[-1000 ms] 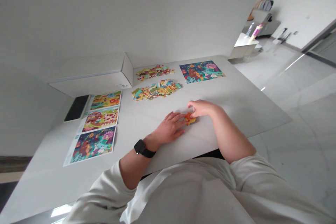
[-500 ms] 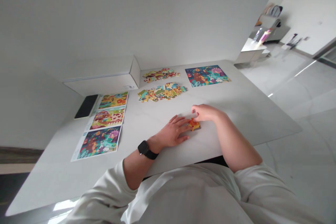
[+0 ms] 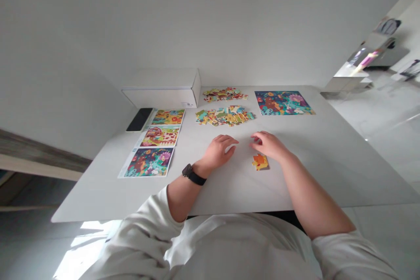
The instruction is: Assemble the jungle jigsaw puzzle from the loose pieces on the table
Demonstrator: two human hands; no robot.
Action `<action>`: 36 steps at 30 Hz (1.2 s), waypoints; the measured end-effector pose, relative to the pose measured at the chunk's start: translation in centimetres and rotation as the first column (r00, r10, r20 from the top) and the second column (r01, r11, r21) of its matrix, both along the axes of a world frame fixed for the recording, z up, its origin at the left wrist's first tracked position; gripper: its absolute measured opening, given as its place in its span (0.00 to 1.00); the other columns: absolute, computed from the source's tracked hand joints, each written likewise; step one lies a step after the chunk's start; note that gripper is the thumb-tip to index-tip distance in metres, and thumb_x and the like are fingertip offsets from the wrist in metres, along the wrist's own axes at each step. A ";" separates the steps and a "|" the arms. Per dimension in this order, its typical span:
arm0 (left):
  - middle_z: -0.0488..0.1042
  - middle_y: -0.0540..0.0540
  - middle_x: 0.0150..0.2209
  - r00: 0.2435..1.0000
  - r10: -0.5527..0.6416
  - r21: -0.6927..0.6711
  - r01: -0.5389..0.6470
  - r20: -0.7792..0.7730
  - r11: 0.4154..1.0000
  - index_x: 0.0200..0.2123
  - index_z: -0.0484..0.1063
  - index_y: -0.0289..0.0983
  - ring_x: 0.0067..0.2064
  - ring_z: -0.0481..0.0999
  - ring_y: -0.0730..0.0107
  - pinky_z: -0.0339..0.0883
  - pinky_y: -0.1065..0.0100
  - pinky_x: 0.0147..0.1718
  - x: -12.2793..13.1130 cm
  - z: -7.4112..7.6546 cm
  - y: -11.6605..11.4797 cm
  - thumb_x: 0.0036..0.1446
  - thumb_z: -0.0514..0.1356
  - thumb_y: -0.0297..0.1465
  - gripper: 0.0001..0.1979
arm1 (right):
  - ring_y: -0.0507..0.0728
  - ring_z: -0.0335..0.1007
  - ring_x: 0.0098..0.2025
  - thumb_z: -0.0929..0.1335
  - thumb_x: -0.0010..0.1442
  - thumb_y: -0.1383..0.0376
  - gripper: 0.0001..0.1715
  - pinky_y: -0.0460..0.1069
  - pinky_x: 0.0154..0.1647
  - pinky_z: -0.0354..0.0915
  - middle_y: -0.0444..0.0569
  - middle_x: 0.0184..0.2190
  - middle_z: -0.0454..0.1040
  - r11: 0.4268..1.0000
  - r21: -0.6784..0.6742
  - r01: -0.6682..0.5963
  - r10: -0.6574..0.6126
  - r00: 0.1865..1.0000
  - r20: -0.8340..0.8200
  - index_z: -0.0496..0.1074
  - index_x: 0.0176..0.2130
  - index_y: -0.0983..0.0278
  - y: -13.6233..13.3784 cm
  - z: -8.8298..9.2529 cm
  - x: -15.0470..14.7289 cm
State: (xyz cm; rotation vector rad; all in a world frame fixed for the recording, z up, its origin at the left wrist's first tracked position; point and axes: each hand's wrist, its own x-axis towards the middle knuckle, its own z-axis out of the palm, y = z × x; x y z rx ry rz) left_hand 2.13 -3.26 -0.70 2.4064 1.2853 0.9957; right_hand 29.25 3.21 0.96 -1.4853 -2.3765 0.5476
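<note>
A small joined cluster of orange and yellow jigsaw pieces [image 3: 260, 162] lies on the white table [image 3: 295, 183], just below my right hand [image 3: 266, 145]. The hand's curled fingers are close to the cluster, but it holds nothing. My left hand [image 3: 218, 151], with a black smartwatch [image 3: 192, 174] on its wrist, rests a little further left, its fingers slightly curled and empty. Two heaps of loose jigsaw pieces [image 3: 225, 117] lie beyond my hands. Past them is a finished colourful jigsaw picture [image 3: 284, 103].
Printed sheets with three colourful pictures [image 3: 160, 142] lie at the table's left. A black phone [image 3: 139, 119] and a white box [image 3: 162, 89] stand beyond them at the far left corner. The table's near edge runs beneath my arms, with a tiled floor to the right.
Both hands have drawn back from the orange cluster, which now lies apart from them. The camera view has turned and levelled, shifting the table's contents rightward in the picture.
</note>
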 end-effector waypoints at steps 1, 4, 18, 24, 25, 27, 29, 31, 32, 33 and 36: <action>0.84 0.41 0.50 1.000 0.011 -0.008 -0.011 0.004 1.000 0.53 0.81 0.40 0.52 0.82 0.58 0.74 0.53 0.58 -0.1 -0.2 0.2 0.72 0.60 0.29 0.12 | 0.59 0.81 0.46 0.77 0.65 0.61 0.15 0.53 0.51 0.74 0.53 0.49 0.83 1.000 0.016 0.008 -0.008 1.000 -0.019 0.81 0.51 0.60 0.1 -0.2 -0.1; 0.85 0.42 0.49 1.000 0.005 -0.036 -0.005 0.008 0.999 0.52 0.82 0.41 0.50 0.82 0.59 0.75 0.55 0.57 0.1 -0.7 0.3 0.71 0.61 0.28 0.12 | 0.61 0.81 0.50 0.77 0.64 0.61 0.15 0.55 0.57 0.74 0.54 0.50 0.82 0.994 0.086 0.062 -0.056 0.996 -0.068 0.82 0.51 0.60 0.5 -0.7 0.0; 0.86 0.43 0.46 0.990 -0.036 -0.116 0.052 0.137 0.992 0.52 0.84 0.41 0.47 0.85 0.62 0.77 0.63 0.51 0.9 -0.9 0.1 0.71 0.59 0.25 0.14 | 0.66 0.76 0.59 0.74 0.67 0.62 0.17 0.60 0.67 0.69 0.57 0.54 0.80 0.970 0.240 -0.033 0.010 0.995 0.095 0.82 0.55 0.58 6.0 0.9 -0.6; 0.85 0.44 0.44 0.993 -0.028 -0.153 0.045 0.112 0.987 0.52 0.83 0.41 0.44 0.84 0.64 0.77 0.64 0.49 0.9 -1.1 0.1 0.71 0.59 0.26 0.14 | 0.70 0.73 0.63 0.74 0.68 0.58 0.27 0.61 0.67 0.67 0.61 0.61 0.76 0.975 0.223 0.009 -0.065 0.967 0.245 0.76 0.64 0.58 8.4 0.3 -4.8; 0.85 0.44 0.44 0.994 -0.035 -0.156 0.052 0.108 0.986 0.52 0.83 0.41 0.44 0.84 0.64 0.77 0.64 0.49 0.9 -1.1 0.1 0.71 0.59 0.26 0.14 | 0.70 0.73 0.63 0.75 0.68 0.57 0.28 0.61 0.67 0.67 0.62 0.61 0.75 0.975 0.221 0.018 -0.078 0.961 0.264 0.76 0.65 0.58 8.5 0.3 -5.5; 0.85 0.44 0.44 0.994 -0.044 -0.154 0.059 0.101 0.986 0.52 0.83 0.40 0.44 0.84 0.63 0.77 0.64 0.49 0.9 -1.1 0.1 0.71 0.58 0.26 0.14 | 0.71 0.73 0.62 0.75 0.68 0.57 0.30 0.61 0.65 0.68 0.63 0.60 0.75 0.974 0.224 0.030 -0.097 0.952 0.291 0.74 0.66 0.59 8.8 0.2 -6.7; 0.85 0.44 0.43 0.994 -0.040 -0.155 0.055 0.097 0.986 0.53 0.83 0.40 0.44 0.84 0.63 0.77 0.64 0.49 1.0 -1.2 0.1 0.71 0.59 0.26 0.14 | 0.71 0.74 0.60 0.75 0.68 0.57 0.32 0.61 0.62 0.70 0.63 0.60 0.76 0.971 0.236 0.044 -0.117 0.944 0.307 0.71 0.66 0.60 9.2 0.0 -7.5; 0.84 0.44 0.42 0.995 -0.031 -0.160 0.047 0.098 0.986 0.52 0.82 0.41 0.42 0.83 0.64 0.77 0.64 0.49 1.0 -1.2 0.2 0.70 0.59 0.26 0.14 | 0.70 0.75 0.59 0.75 0.67 0.58 0.33 0.60 0.60 0.71 0.63 0.59 0.76 0.967 0.250 0.054 -0.133 0.941 0.311 0.70 0.67 0.60 9.8 -0.2 -8.0; 0.84 0.44 0.42 0.995 -0.028 -0.163 0.045 0.100 0.986 0.52 0.82 0.41 0.41 0.83 0.64 0.77 0.64 0.49 1.0 -1.2 0.2 0.70 0.59 0.26 0.14 | 0.70 0.75 0.58 0.76 0.67 0.57 0.34 0.60 0.60 0.71 0.63 0.58 0.77 0.965 0.255 0.057 -0.137 0.942 0.308 0.69 0.67 0.60 10.1 -0.3 -8.1; 0.84 0.44 0.42 0.994 -0.029 -0.166 0.046 0.102 0.985 0.52 0.83 0.41 0.41 0.83 0.65 0.77 0.64 0.49 1.0 -1.2 0.2 0.70 0.59 0.26 0.14 | 0.70 0.75 0.58 0.76 0.67 0.57 0.34 0.60 0.60 0.71 0.62 0.58 0.77 0.964 0.259 0.059 -0.139 0.943 0.302 0.69 0.67 0.60 10.3 -0.4 -8.2; 0.84 0.44 0.43 0.994 -0.039 -0.174 0.057 0.104 0.983 0.52 0.83 0.41 0.42 0.83 0.64 0.77 0.64 0.49 1.1 -1.3 0.3 0.70 0.59 0.25 0.15 | 0.70 0.75 0.58 0.76 0.67 0.56 0.32 0.60 0.60 0.70 0.62 0.57 0.78 0.963 0.258 0.072 -0.147 0.948 0.282 0.70 0.66 0.60 11.0 -0.5 -8.6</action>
